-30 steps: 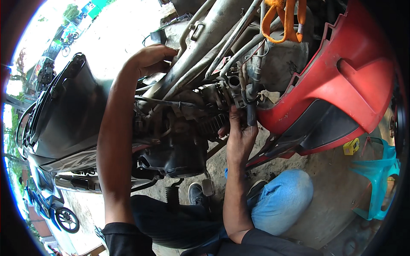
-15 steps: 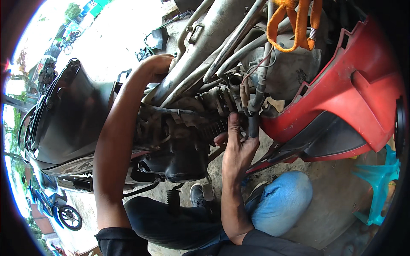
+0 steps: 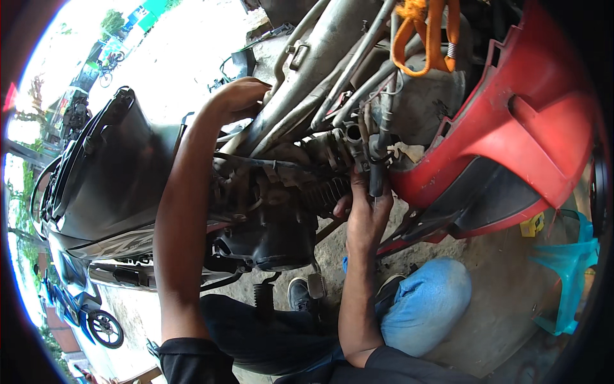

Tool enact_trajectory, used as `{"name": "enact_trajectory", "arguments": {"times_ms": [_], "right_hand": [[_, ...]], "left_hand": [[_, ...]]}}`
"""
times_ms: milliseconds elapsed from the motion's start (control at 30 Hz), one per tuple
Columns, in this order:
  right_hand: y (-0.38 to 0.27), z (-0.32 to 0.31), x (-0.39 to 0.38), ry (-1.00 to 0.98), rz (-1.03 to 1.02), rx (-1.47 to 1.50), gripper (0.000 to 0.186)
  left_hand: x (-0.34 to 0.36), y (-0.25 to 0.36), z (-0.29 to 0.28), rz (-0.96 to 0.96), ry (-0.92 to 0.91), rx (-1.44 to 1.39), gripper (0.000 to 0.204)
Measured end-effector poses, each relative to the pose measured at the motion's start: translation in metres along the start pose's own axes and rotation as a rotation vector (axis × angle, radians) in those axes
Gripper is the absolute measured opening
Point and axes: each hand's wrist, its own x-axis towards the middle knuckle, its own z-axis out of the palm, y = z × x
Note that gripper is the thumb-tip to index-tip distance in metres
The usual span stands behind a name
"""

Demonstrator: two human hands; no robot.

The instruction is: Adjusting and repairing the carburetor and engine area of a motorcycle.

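Note:
A partly stripped motorcycle fills the middle, with its engine (image 3: 275, 233) and bare metal frame tube (image 3: 291, 86) exposed. My left hand (image 3: 238, 99) reaches over to the far side of that tube, fingers bent against it and partly hidden behind it. Low beside the finned cylinder (image 3: 323, 192), my right hand (image 3: 368, 214) is closed, its thumb pointing up toward the engine. A black rubber sleeve (image 3: 376, 181) hangs right in front of this hand and covers part of it. What its fingers hold, if anything, cannot be made out.
The red body panel (image 3: 511, 134) flanks my right hand. An orange strap (image 3: 425, 45) dangles over the tubes. The black seat section (image 3: 121, 185) lies left of my forearm. A turquoise plastic stool (image 3: 569, 269) and a small yellow box (image 3: 532, 225) are at right; a parked motorcycle (image 3: 96, 320) stands lower left.
My right hand has shifted slightly right and its thumb is tucked further in behind the black sleeve. My left hand stays at the frame tube, its fingers showing more. The view has shifted a little.

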Motion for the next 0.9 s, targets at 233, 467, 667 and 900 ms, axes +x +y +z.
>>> {"name": "enact_trajectory", "arguments": {"times_ms": [233,467,667,900], "right_hand": [[0.005,0.002,0.0,0.006,-0.064,0.049,0.03],[-0.015,0.004,-0.01,0.039,0.017,-0.062,0.03],[-0.008,0.009,-0.01,0.048,0.021,-0.046,0.027],[0.0,0.007,-0.009,0.03,0.042,0.021,0.027]], "left_hand": [[-0.032,0.022,0.005,0.017,0.035,-0.016,0.035],[-0.022,0.02,-0.006,0.01,-0.051,-0.048,0.028],[0.027,-0.026,-0.016,-0.04,-0.211,-0.036,0.019],[0.029,-0.025,-0.012,-0.026,-0.094,-0.006,0.017]]}}
